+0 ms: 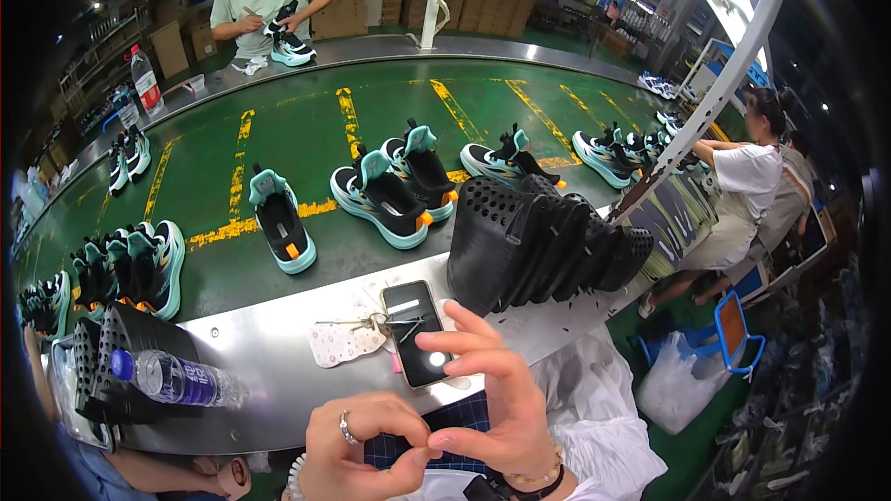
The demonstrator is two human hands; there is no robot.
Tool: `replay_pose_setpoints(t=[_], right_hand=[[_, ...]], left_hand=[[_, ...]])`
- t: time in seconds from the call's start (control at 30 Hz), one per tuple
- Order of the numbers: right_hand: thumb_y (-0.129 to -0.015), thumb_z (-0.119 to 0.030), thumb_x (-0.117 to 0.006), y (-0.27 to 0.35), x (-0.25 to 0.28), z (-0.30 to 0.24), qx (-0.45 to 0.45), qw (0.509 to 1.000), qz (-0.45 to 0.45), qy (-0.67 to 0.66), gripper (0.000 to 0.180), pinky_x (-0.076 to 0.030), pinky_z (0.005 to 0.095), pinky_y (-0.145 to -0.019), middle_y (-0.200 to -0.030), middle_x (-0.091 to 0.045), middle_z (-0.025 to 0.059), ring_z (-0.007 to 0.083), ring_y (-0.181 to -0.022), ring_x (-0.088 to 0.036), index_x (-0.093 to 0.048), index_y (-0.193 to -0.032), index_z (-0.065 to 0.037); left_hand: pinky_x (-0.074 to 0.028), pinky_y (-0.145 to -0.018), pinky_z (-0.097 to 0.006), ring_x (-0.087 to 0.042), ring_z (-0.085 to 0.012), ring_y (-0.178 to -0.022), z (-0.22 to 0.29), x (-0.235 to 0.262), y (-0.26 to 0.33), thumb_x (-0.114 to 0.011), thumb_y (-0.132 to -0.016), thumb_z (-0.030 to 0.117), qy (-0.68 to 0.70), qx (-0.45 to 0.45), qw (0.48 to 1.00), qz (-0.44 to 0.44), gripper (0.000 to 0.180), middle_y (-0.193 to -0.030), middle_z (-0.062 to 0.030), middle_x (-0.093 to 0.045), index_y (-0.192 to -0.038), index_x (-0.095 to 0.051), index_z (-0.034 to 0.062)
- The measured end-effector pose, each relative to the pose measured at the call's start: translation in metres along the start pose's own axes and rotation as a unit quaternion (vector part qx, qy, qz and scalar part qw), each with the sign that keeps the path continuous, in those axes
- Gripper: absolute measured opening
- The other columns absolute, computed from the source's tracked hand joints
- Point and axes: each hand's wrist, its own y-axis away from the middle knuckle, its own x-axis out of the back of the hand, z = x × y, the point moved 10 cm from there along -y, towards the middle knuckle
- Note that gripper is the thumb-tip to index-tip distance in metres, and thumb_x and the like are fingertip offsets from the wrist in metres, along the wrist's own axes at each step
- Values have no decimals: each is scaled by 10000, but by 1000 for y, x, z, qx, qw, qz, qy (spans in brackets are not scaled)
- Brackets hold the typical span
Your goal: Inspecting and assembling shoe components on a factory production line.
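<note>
Lying partly behind right grip (509, 417), black phone (414, 359)

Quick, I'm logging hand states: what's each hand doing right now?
Left hand: closed, fingers curled toward the thumb; can't tell if it grips anything tiny.
Right hand: open, fingers raised and spread, no object visible in it.
</note>
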Motion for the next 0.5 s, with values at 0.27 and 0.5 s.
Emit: replay_pose_setpoints(t=[0.27,0.5], right_hand=[[-700,-211,-804,2,18,-7,80,983,100,130,525,-297,457,-1037,-1208,-584,145,373,-1288,-368,-506,-1115,-89],[-708,-186,-789,-5,19,8,47,995,86,-36,548,-225,459,-1080,-1198,-576,175,353,-1293,-360,-477,-1142,-65]], left_hand=[[-480,-709,-297,-613,-168,-737,-43,-6,-1,-620,-800,-15,211,68,975,-12,39,-780,-85,-627,-821,-586,-15],[-475,-683,-299,-589,-178,-695,-45,-13,-4,-647,-786,4,278,94,955,29,80,-744,-110,-619,-814,-575,-18]])
